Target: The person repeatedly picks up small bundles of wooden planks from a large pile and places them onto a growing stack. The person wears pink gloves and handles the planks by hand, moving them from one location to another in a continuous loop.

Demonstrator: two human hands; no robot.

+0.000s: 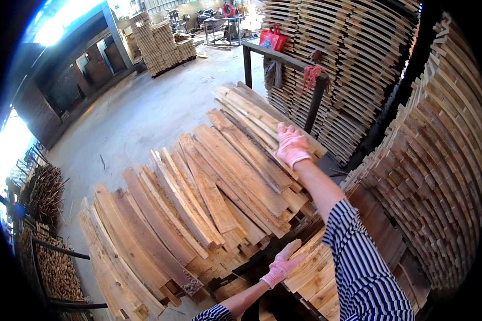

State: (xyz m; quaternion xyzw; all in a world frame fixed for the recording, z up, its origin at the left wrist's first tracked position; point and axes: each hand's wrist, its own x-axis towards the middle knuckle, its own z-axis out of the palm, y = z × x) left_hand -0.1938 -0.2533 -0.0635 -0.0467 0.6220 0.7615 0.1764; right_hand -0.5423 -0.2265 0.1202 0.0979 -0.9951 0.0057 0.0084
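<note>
Timber-yard plank heap [198,203]; boards' long axes upper-left to lower-right; hands flat, open (gloved): right [292,147] on plank [262,125]; left [281,265] gripping nothing

Right hand [292,145] in a pink glove, flat on a plank [268,125] atop the loose board pile [198,198]. Left hand [281,266], gloved too, resting open on lower boards [316,273]. Tall stacked slats [439,160] just beside.

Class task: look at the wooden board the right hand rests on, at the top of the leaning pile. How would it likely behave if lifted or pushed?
The board under the right hand looks long, thin and flat, so it is probably stiff and fairly light. Its rough sawn face would likely grip the glove rather than slip. Lying on the slanted pile, it might slide downhill if pushed, but not roll.
</note>
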